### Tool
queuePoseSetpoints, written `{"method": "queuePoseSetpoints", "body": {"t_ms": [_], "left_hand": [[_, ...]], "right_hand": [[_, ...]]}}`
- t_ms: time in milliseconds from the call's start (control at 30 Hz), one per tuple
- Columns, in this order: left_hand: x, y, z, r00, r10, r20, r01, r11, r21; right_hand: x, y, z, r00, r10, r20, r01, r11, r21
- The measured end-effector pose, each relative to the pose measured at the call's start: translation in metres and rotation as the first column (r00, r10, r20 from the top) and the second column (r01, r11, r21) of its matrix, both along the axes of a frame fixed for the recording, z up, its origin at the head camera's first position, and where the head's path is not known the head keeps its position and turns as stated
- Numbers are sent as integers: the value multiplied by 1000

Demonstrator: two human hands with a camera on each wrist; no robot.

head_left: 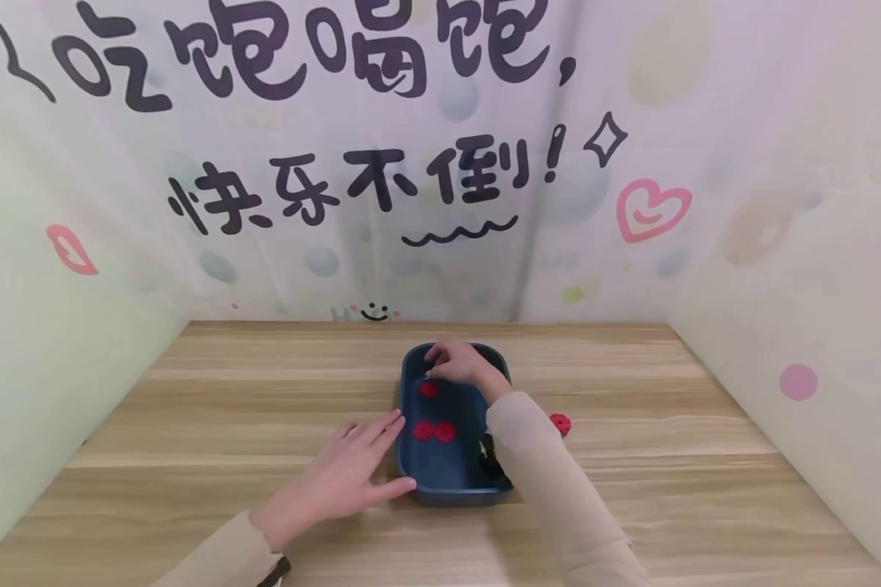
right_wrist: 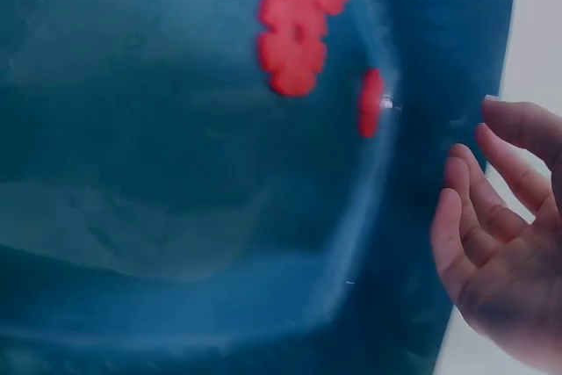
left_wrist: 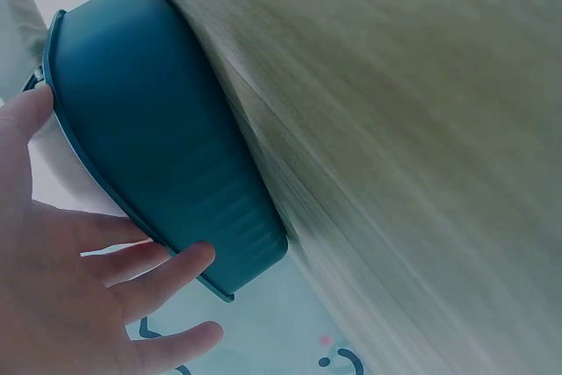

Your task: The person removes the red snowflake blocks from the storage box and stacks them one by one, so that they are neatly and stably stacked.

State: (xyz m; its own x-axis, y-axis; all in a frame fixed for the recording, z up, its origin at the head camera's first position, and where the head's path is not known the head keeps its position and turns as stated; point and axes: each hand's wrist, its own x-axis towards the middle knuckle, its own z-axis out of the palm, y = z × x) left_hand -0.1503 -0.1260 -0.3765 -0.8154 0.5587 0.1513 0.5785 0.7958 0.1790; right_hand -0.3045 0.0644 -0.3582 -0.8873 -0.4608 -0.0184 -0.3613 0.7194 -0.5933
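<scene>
left hand (head_left: 341, 469) spread, gripping nothing, touching the blue tray (head_left: 440, 471), probably bracing it. right hand (head_left: 458, 363) empty, fingers loosely bent inside the tray, likely to suit small pieces. three red discs (head_left: 444, 432) on tray floor; another red piece (head_left: 560, 425) outside, right side.

A right sleeve (head_left: 558, 489) partly covers a blue tray (head_left: 451, 496) and an unidentifiable black object (head_left: 489, 461); in the right wrist view, red pieces (right_wrist: 288, 63) appear blurred.
</scene>
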Motion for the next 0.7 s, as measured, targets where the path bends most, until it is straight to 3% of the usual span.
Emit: {"method": "queuePoseSetpoints", "body": {"t_ms": [233,400,700], "left_hand": [[-1,1,1,1000,6,25,-6,1000,-6],[-1,1,0,1000,7,10,-7,1000,-4],[1,1,0,1000,-3,-25,3,1000,-12]], "right_hand": [[-2,1,-20,998,-58,34,57,997,48],[-1,0,-26,994,-85,69,80,994,77],[0,-7,-35,995,-93,38,85,982,169]]}}
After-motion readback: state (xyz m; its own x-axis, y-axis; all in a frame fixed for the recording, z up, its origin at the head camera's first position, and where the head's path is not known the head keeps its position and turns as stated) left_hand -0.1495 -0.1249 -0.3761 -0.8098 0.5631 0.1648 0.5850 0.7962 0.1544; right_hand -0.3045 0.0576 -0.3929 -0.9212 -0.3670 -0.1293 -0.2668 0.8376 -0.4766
